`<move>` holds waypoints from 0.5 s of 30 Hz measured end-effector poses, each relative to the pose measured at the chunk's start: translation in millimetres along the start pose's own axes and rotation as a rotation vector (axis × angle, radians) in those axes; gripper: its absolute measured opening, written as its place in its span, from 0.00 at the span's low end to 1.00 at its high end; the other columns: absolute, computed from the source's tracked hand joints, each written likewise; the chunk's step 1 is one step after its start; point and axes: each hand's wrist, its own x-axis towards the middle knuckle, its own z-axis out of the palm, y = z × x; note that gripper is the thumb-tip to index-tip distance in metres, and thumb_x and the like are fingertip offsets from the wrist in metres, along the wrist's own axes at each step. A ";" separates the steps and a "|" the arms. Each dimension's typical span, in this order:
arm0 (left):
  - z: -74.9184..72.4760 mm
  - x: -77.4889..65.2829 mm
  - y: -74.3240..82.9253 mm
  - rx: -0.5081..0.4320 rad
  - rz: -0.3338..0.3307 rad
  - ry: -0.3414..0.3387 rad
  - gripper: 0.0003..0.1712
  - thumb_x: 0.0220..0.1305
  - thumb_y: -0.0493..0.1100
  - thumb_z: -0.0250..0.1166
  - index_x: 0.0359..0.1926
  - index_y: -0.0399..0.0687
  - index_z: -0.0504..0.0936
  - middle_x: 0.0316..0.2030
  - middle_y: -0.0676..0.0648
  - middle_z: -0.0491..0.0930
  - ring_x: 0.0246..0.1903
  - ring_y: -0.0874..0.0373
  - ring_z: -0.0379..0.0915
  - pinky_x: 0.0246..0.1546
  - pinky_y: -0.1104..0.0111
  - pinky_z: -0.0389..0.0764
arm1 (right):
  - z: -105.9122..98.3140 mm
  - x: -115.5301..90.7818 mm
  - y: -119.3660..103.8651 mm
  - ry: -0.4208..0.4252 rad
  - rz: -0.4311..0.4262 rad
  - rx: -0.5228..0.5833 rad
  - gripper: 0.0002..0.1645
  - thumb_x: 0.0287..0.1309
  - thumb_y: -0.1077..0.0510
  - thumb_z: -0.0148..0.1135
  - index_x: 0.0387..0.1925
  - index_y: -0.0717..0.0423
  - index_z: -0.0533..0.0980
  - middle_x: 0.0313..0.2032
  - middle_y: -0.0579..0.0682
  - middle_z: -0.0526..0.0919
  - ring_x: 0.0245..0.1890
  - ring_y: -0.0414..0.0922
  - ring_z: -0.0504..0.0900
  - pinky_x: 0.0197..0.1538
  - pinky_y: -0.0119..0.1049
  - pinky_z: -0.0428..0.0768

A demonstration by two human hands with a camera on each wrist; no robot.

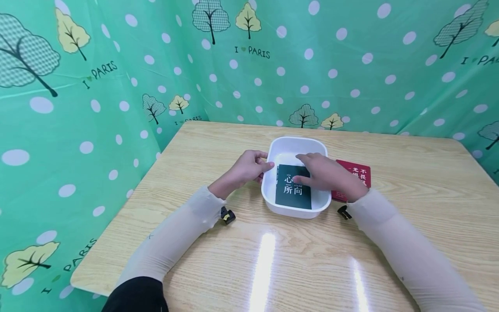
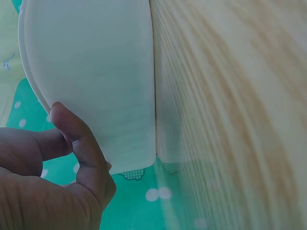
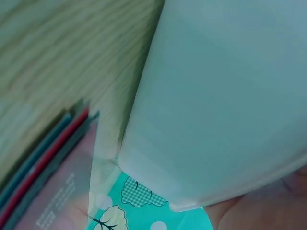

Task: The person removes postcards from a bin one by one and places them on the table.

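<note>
A white plastic basin [image 1: 297, 212] stands on the table, and a dark green notebook [image 1: 293, 200] with white Chinese characters lies in it. At the basin's left rim, my left hand [image 1: 251, 167] pinches the wall, thumb at the rim and fingers outside; the left wrist view shows this hand [image 2: 79, 163] against the basin's side. My right hand [image 1: 325, 171] reaches over the right rim, its fingers extended and its thumb over the notebook's cover. In the right wrist view the basin's wall [image 3: 216, 105] hides most of that hand.
Just right of the basin lies a red notebook [image 1: 360, 173], partly behind my right wrist; the right wrist view shows it topping a stack of several notebooks [image 3: 53, 177]. The wooden table [image 1: 218, 260] meets a green patterned curtain [image 1: 273, 86] at the back and left.
</note>
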 end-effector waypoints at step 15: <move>-0.5 1.4 -1.9 0.005 -0.004 -0.003 0.26 0.68 0.42 0.63 0.62 0.36 0.69 0.34 0.41 0.76 0.24 0.55 0.77 0.25 0.64 0.84 | 8.5 1.5 -2.1 -0.098 -0.028 -0.198 0.66 0.41 0.18 0.61 0.70 0.57 0.62 0.60 0.58 0.75 0.57 0.52 0.73 0.63 0.57 0.61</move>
